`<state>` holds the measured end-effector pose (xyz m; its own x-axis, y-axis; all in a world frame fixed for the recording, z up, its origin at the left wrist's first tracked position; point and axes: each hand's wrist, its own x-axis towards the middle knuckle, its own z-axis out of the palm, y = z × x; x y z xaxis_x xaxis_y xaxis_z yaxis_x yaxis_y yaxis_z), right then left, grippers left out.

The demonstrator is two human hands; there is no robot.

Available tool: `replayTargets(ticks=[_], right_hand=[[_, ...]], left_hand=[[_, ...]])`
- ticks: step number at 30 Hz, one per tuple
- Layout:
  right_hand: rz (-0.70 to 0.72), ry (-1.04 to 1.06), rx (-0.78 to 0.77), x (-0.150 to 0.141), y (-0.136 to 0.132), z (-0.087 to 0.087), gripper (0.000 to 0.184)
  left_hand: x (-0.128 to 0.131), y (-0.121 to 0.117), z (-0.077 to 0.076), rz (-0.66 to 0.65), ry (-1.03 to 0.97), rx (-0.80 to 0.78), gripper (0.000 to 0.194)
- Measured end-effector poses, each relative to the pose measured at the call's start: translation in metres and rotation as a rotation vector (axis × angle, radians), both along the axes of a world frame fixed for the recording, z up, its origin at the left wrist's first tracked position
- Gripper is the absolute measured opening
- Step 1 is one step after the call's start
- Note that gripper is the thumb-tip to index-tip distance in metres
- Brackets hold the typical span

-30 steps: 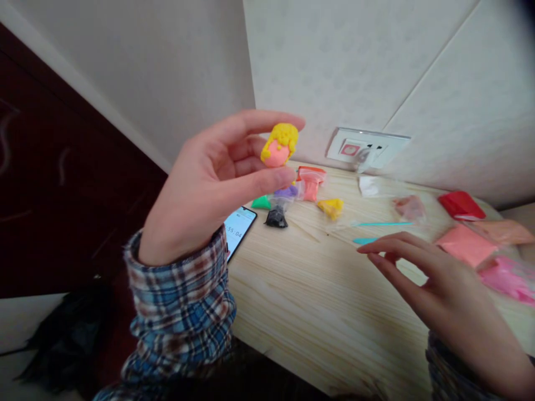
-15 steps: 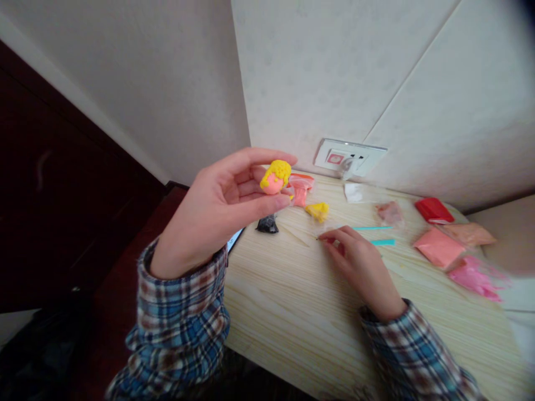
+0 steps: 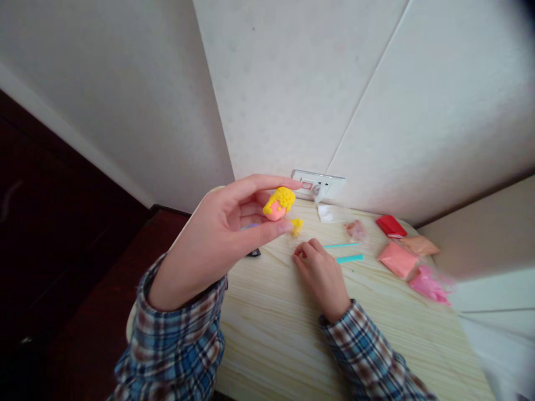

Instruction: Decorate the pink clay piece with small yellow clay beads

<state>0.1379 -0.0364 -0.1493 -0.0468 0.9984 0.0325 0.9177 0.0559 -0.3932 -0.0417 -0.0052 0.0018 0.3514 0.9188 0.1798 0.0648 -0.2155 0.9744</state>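
Held up above the table, my left hand (image 3: 221, 234) grips a small clay head (image 3: 279, 204) between thumb and fingers. The head has a pink face and bumpy yellow hair. Lower and to the right, my right hand (image 3: 321, 270) is close to the tabletop (image 3: 271, 323) with thumb and index finger pinched together; whatever may be between them is too small to make out. A lump of yellow clay (image 3: 297, 227) lies just behind the right fingertips. Part of a black clay packet (image 3: 254, 253) shows beneath my left hand, which hides the rest.
Two turquoise tools (image 3: 350, 258) lie right of my right hand. Farther right are a red packet (image 3: 392, 226), a salmon clay bag (image 3: 398, 259), a peach bag (image 3: 420, 245) and a pink bag (image 3: 430, 284). A white packet (image 3: 326, 213) lies below the wall socket (image 3: 320, 185).
The view has swung right and up, so the table things appear farther left and lower. The clay head is tilted slightly differently in my left hand. My right hand stays pinched near the tabletop.
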Motion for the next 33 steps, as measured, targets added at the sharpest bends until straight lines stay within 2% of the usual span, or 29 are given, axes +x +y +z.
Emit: replayTargets(ticks=[5,8,11,15,18,23,29,33], right_hand=[[-0.03,0.029,0.04,-0.005,0.002,-0.003,0.016],[-0.066,0.074,0.088,0.003,0.0,-0.005,0.014],[-0.163,0.124,0.157,0.035,-0.011,-0.004,0.015],[-0.357,0.126,0.219,0.094,-0.038,-0.009,0.031],[-0.397,0.133,0.199,0.121,-0.054,-0.017,0.036],[-0.401,0.188,0.147,0.124,-0.058,-0.029,0.032],[-0.419,0.248,0.12,0.125,-0.055,-0.037,0.026],[-0.419,0.296,0.132,0.128,-0.056,-0.04,0.024]], left_hand=[[0.015,0.001,0.004,-0.064,-0.017,0.001,0.029],[0.022,0.001,0.008,-0.098,0.016,0.005,0.032],[0.025,0.001,0.013,-0.116,0.055,0.034,0.033],[0.03,0.004,0.018,-0.11,0.063,0.026,0.034],[0.035,0.007,0.016,-0.121,0.035,0.014,0.035],[0.036,0.01,0.013,-0.135,0.044,-0.004,0.036],[0.032,0.011,0.012,-0.109,0.052,0.005,0.033],[0.035,0.009,0.013,-0.136,0.02,0.019,0.033]])
